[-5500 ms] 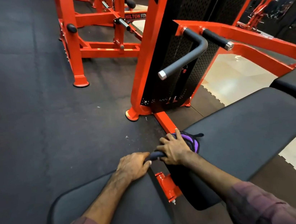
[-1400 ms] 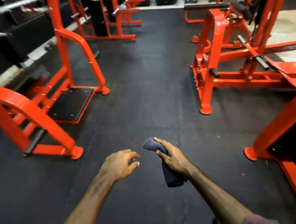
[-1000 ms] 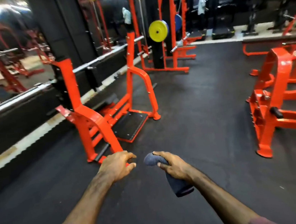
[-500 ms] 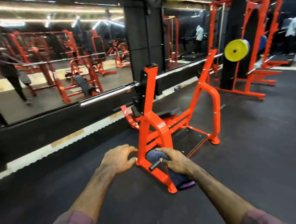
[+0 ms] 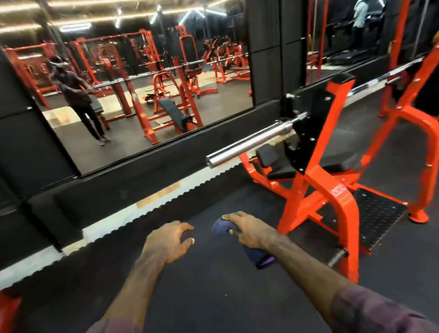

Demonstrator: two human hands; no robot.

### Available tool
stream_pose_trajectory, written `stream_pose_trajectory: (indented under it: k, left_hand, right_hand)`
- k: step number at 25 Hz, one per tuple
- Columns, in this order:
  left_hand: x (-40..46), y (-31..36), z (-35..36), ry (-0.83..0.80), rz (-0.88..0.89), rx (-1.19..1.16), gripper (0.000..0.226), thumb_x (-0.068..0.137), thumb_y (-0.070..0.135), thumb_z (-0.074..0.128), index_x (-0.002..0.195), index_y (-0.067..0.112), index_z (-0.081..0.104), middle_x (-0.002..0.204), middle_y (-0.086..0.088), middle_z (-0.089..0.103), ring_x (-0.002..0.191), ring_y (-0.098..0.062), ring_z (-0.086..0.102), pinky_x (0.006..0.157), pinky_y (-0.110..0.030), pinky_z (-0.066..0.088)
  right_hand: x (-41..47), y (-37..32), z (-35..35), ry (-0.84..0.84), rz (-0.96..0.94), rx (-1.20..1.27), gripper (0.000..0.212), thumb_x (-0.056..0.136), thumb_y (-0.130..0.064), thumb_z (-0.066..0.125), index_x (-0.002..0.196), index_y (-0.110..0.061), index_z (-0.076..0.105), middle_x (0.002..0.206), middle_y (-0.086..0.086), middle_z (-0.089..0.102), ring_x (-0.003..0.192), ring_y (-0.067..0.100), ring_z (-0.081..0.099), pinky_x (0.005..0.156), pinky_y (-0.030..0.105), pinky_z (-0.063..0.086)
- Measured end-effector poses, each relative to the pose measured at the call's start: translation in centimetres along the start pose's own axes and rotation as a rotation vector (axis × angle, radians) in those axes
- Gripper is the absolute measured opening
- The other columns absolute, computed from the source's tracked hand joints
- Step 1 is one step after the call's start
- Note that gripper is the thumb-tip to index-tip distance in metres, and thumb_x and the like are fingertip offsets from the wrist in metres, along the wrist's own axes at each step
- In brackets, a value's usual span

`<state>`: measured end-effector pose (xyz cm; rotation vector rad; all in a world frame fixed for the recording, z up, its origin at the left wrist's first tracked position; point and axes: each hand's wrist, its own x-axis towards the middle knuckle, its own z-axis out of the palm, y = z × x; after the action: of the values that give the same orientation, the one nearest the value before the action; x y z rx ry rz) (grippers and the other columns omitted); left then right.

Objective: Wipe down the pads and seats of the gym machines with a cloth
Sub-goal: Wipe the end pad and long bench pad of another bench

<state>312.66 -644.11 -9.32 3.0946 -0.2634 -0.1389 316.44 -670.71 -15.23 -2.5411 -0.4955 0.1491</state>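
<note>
A dark cloth point(image 5: 246, 242) is carried rolled in the right hand point(image 5: 249, 231), fingers curled round its upper end, the lower end hanging free below the wrist; such a hold is judged to keep it ready for wiping. The left hand point(image 5: 168, 241) is held out beside it, fingers loosely spread, nothing grasped or touched. The orange machine point(image 5: 323, 180) is seen ahead to the right, its black pads point(image 5: 337, 162) not yet reached.
</note>
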Motion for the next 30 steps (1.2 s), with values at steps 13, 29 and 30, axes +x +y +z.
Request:
stream_pose_trajectory:
  k: [13, 29, 30]
  left_hand:
    - [27.6, -33.6, -2.2, -0.023, -0.138, 0.019, 0.048, 0.098, 0.056, 0.059, 0.144, 0.043, 0.056, 0.134, 0.014, 0.062, 0.127, -0.012, 0.058, 0.103, -0.036, 0.05]
    - [80.4, -39.7, -3.4, -0.069, 0.442, -0.003, 0.048, 0.099, 0.057, 0.058, 0.145, 0.043, 0.055, 0.138, 0.019, 0.06, 0.129, -0.007, 0.056, 0.103, -0.031, 0.048]
    - [83.8, -38.3, -3.7, -0.082, 0.5, 0.001, 0.049, 0.099, 0.057, 0.058, 0.145, 0.043, 0.055, 0.138, 0.018, 0.06, 0.13, -0.007, 0.056, 0.103, -0.031, 0.048]
  right_hand:
    - [49.8, -11.4, 10.3, -0.108, -0.002, -0.036, 0.051, 0.106, -0.022, 0.054, 0.156, -0.024, 0.043, 0.15, 0.013, 0.047, 0.132, 0.041, 0.053, 0.109, 0.052, 0.048]
    - [79.3, 7.2, 1.6, 0.258, 0.507, 0.181, 0.052, 0.098, -0.005, 0.056, 0.149, -0.013, 0.055, 0.145, 0.016, 0.058, 0.136, 0.032, 0.053, 0.114, 0.029, 0.034]
    - [80.0, 9.3, 1.1, 0.318, 0.544, 0.194, 0.054, 0.098, -0.006, 0.058, 0.151, -0.012, 0.054, 0.147, 0.015, 0.058, 0.138, 0.032, 0.053, 0.115, 0.029, 0.033]
